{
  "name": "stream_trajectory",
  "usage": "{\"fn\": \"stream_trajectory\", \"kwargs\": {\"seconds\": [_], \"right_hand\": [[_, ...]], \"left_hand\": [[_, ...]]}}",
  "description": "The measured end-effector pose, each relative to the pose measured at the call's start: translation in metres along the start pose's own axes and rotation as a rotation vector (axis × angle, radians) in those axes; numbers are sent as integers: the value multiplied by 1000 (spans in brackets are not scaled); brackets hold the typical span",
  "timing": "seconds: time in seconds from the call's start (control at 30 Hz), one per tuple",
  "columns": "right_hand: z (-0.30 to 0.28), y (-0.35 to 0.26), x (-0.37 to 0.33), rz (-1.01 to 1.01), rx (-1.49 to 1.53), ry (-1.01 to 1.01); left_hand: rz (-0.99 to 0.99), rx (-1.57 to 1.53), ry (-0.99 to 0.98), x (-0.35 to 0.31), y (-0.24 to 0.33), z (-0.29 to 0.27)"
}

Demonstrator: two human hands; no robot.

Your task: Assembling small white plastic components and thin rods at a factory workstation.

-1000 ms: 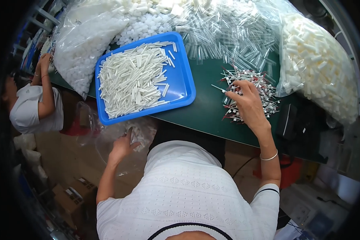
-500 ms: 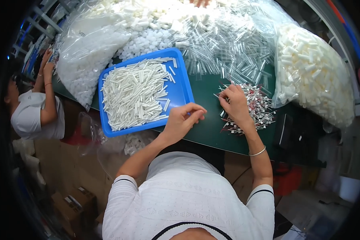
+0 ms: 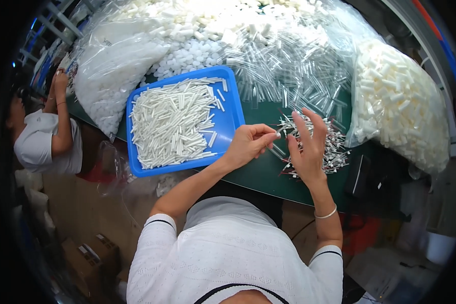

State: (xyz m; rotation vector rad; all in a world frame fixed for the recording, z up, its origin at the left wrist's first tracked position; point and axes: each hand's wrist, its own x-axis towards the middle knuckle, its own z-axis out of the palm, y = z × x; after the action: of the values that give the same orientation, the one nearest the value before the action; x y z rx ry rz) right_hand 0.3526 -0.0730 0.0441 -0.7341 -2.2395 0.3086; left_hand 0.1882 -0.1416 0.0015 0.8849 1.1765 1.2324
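My left hand (image 3: 249, 145) is closed in a pinch in front of the tray's right side, with a small white piece (image 3: 278, 135) at its fingertips. Most of that piece is hidden by the fingers. To its right, my right hand (image 3: 309, 154) has its fingers spread and appears to hold nothing. It hovers over the near left part of a pile of small white parts with thin red wires (image 3: 334, 147). A blue tray (image 3: 228, 114) of short white sticks (image 3: 175, 121) lies left of my hands.
Clear plastic tubes (image 3: 289, 71) are heaped beyond my hands. White caps (image 3: 187, 55) lie behind the tray. A bag of white cylinders (image 3: 397, 96) stands at the right, a bag of white pieces (image 3: 116, 66) at the left. Another person (image 3: 50, 137) works at the far left.
My right hand has gone from pinching at the wired pile to spread fingers, a little lower. My left hand has shifted right and slightly away from me, and a white piece now shows at its fingertips.
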Motion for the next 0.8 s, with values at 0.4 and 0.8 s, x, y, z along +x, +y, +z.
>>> {"fn": "stream_trajectory", "kwargs": {"seconds": [0.4,0.8], "right_hand": [[7,-17,-11,-72,380,-314],[5,-24,-38,777,1314,-267]], "left_hand": [[118,659,-333,-38,84,-51],[408,1647,381,109,71,-211]]}}
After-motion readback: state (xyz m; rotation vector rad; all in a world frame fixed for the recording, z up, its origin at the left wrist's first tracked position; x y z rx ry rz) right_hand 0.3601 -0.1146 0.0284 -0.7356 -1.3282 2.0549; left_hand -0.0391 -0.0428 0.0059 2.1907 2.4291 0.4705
